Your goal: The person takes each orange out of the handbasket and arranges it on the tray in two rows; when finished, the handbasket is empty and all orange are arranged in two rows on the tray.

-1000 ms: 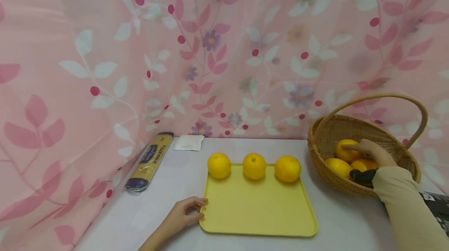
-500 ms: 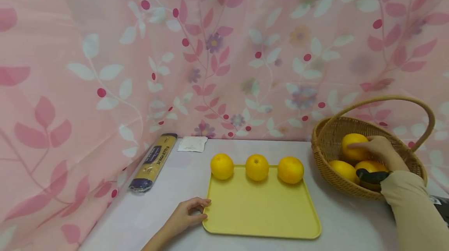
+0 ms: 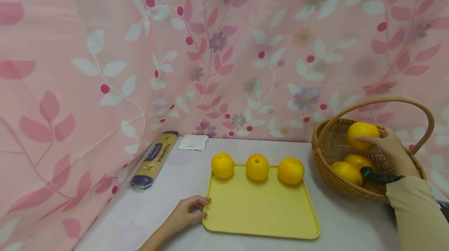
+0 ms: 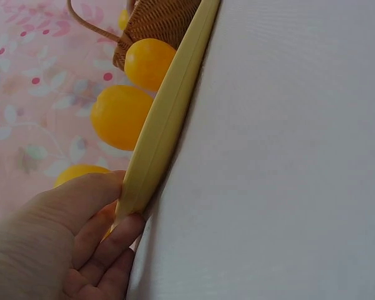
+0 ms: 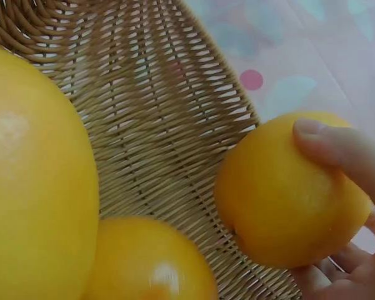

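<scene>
My right hand (image 3: 393, 149) grips an orange (image 3: 360, 134) above the other fruit in the wicker basket (image 3: 320, 161). In the right wrist view the thumb lies across the held orange (image 5: 281, 194), with fingers curled beneath it. Two more oranges, a front one (image 3: 347, 173) and one behind (image 3: 358, 160), sit in the basket. My left hand (image 3: 186, 212) pinches the left rim of the yellow tray (image 3: 259, 208), thumb on top and fingers at the side and below in the left wrist view. Three oranges stand in a row along the tray's far edge, the middle one (image 3: 257, 167) among them.
A spaghetti packet (image 3: 156, 159) lies at the table's left, beside a small white sachet (image 3: 193, 142). The basket's tall handle (image 3: 386, 101) arches over its opening. A pink floral curtain (image 3: 224, 56) hangs behind the table (image 3: 186, 173).
My right hand has taken hold of an orange and lifted it off the others in the basket. The left hand stays at the tray's rim. The head view has shifted slightly.
</scene>
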Demonstrator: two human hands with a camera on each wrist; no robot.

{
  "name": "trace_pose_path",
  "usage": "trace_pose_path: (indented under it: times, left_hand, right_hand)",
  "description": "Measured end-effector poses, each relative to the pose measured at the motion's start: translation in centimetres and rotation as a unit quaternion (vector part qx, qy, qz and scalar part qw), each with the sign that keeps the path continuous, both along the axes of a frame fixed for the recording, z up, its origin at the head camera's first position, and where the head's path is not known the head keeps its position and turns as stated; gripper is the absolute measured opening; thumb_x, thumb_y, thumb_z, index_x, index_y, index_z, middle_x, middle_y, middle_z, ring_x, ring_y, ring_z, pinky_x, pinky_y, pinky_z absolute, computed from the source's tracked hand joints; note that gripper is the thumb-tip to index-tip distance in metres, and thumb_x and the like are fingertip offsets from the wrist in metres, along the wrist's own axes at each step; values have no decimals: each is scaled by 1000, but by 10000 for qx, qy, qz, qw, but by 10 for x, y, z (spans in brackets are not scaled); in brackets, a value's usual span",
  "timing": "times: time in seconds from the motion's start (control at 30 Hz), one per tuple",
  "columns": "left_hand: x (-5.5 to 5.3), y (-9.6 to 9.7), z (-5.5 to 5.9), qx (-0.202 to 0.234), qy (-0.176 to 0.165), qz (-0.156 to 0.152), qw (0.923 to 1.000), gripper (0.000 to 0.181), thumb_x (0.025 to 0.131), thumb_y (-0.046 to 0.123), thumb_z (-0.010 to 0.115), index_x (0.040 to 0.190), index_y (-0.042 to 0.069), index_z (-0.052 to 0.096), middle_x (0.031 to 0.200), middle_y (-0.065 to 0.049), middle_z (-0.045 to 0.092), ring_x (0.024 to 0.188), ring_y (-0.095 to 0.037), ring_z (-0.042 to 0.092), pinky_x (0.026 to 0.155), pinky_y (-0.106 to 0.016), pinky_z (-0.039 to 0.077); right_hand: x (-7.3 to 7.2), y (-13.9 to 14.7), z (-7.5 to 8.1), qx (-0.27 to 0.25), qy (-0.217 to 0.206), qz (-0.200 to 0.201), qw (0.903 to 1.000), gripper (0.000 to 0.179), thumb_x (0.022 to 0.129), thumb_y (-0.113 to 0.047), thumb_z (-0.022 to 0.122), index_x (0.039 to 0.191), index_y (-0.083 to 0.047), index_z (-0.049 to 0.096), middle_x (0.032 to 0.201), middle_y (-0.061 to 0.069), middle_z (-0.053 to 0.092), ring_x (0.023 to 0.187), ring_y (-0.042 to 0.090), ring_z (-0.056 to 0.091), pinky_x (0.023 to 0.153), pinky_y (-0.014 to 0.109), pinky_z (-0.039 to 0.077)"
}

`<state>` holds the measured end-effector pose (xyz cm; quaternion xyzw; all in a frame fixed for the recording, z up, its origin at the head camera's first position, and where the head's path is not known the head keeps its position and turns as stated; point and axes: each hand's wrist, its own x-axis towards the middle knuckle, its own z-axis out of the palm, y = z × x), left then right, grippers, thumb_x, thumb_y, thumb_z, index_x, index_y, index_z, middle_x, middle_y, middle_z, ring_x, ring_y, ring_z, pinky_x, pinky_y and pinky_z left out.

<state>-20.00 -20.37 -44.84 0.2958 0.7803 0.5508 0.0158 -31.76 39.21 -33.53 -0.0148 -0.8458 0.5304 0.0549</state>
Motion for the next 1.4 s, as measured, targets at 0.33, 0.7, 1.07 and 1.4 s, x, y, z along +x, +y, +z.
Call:
trace_pose_path:
  times: [0.33,0.7,1.07,1.4]
  left_hand:
    - [4,6,11,28,170,24,9998,22,76,-8,65,96,-11,57,105,-27,57,78,-31,58,72,-31,49]
    - [-5,-2,-14,-51,-117,115,9999,23,79,8,67,99,-1,60,111,-18,58,81,-18,58,74,-27,48]
    - [-5,-4,-15,-26,-153,85,9998,23,79,8,68,99,0,60,111,-16,58,82,-18,58,74,-27,48]
    - [-10,-4,-20,-57,17,111,9999,22,78,2,67,99,-1,60,109,-18,59,79,-17,58,72,-26,48]
  right_hand:
    - [8,0,11,-2579,365,831,9619,44,85,-1,57,111,-27,32,105,-4,39,78,6,56,62,22,50]
    - [30,-23,19,-2847,821,1165,9479,51,83,9,54,115,-21,28,110,2,33,85,7,53,67,21,49]
    - [60,-60,34,-2584,966,1409,9508,53,84,10,53,118,-21,28,110,3,36,82,10,54,65,22,49]
    - [75,-117,47,-1960,953,1722,9606,54,84,6,55,121,-22,28,115,5,33,88,14,49,69,22,49]
